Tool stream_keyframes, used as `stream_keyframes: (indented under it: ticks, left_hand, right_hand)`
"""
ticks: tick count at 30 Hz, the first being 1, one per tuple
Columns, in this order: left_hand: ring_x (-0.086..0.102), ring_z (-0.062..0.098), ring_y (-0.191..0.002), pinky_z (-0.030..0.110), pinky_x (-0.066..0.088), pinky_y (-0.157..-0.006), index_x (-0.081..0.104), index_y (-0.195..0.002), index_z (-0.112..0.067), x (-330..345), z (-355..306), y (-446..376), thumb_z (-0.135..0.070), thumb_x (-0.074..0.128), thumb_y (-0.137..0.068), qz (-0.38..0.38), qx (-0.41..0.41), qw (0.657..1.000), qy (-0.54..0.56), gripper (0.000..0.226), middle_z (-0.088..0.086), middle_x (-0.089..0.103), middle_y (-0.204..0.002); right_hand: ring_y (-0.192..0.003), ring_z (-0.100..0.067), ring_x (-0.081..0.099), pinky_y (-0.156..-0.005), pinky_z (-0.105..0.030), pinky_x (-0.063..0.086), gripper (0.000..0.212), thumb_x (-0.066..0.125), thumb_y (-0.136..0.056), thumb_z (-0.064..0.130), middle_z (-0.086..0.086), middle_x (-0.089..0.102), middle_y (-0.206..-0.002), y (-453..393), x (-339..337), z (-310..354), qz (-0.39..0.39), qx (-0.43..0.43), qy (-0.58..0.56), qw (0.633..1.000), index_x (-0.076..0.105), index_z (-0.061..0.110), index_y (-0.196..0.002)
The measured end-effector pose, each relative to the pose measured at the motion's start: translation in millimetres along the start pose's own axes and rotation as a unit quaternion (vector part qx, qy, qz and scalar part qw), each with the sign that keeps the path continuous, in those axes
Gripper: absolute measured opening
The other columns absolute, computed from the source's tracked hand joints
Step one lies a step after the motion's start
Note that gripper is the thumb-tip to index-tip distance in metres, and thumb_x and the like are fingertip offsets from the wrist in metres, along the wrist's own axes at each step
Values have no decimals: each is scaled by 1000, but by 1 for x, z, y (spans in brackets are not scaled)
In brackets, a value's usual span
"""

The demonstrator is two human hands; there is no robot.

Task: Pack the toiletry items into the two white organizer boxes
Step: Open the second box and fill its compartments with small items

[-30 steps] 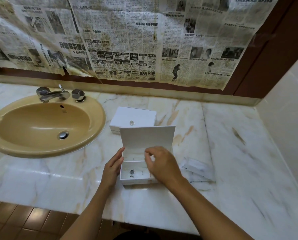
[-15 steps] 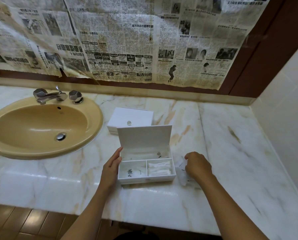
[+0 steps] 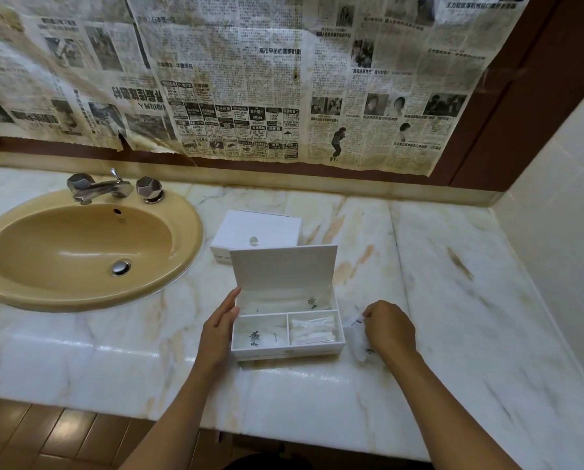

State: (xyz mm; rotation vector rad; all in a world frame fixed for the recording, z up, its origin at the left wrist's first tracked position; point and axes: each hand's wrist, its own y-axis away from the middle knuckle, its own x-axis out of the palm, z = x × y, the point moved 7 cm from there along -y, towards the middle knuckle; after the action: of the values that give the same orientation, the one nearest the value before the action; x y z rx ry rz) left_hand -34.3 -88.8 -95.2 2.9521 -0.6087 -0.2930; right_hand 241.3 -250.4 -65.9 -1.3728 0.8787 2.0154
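Note:
An open white organizer box (image 3: 285, 354) stands on the marble counter with its lid upright. White wrapped toiletry items lie in its three compartments, among them a pack (image 3: 312, 330) in the front right one. My left hand (image 3: 220, 325) rests flat against the box's left side. My right hand (image 3: 389, 329) grips a clear plastic packet (image 3: 356, 337) on the counter just right of the box. A second white box (image 3: 256, 228) with a small round knob sits closed behind the open one.
A tan oval sink (image 3: 80, 249) with a metal faucet (image 3: 100, 188) lies to the left. Newspaper (image 3: 249, 79) covers the wall behind. A white tiled wall (image 3: 561, 205) bounds the counter on the right. The counter's front edge (image 3: 283, 432) is near me.
My right hand left the box's front right compartment, where a white pack now lies, and moved right to the clear packet on the counter. My left hand stayed at the box's side.

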Motion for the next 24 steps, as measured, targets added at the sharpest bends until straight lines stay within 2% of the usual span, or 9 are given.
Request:
stream_keyframes:
  ticks: [5,8,10,13,14,17,21,24]
  left_hand:
    - [48,4,-126,29,37,-109,55,-128,-38,-1,4,-1,-16,44,-101,-1,-8,1000,10,36,-17,54,-134]
    - [49,3,-124,24,37,-105,54,-128,-38,-1,3,-1,-16,43,-101,-1,-9,1000,8,36,-20,54,-132]
    - [50,0,-122,23,38,-104,55,-125,-41,0,3,-1,-16,44,-101,0,-11,1000,13,37,-27,55,-127]
    - [51,-10,-117,23,38,-104,56,-121,-46,0,4,-3,-15,45,-101,2,-10,1000,10,38,-35,55,-122]
    - [51,-11,-116,23,38,-104,56,-121,-46,-1,4,-3,-15,45,-101,2,-9,1000,11,39,-35,55,-122]
    - [53,-9,-115,25,40,-103,58,-118,-46,-2,5,-3,-14,46,-100,-3,-11,1000,26,39,-30,58,-122]
    - [58,6,-118,31,45,-101,61,-115,-51,-2,5,-2,-31,51,-89,-2,-7,999,40,34,-18,62,-126]
    - [56,9,-120,32,43,-104,57,-117,-49,-2,2,-1,-31,46,-89,-5,5,1000,23,36,-11,59,-130]
  right_hand:
    - [-86,-23,63,-65,-26,45,22,53,-95,11,-4,70,-99,2,-27,17,-97,-49,-63,992,74,15,-99]
    - [-90,-25,63,-72,-31,51,19,56,-96,19,-4,69,-101,14,-53,38,-165,-92,-155,970,73,15,-104]
    - [-86,-20,64,-70,-31,51,15,61,-93,19,0,69,-97,24,-66,56,-193,-130,-212,949,74,18,-101]
    - [-71,-9,58,-61,-15,41,13,67,-89,18,7,64,-86,41,-70,89,-173,-211,-266,925,75,20,-98]
    - [-68,-8,55,-60,-14,40,12,68,-88,18,6,61,-82,47,-66,101,-156,-238,-267,920,76,20,-97]
    - [-71,-14,57,-60,-23,45,11,71,-83,19,2,57,-78,63,-44,132,-117,-307,-241,913,77,21,-92]
    - [-64,-19,58,-51,-22,45,12,72,-77,15,1,55,-71,81,-16,164,-86,-386,-181,900,77,21,-85]
    - [-63,-20,56,-45,-23,43,14,73,-72,9,0,52,-69,89,2,178,-60,-425,-120,895,76,19,-81]
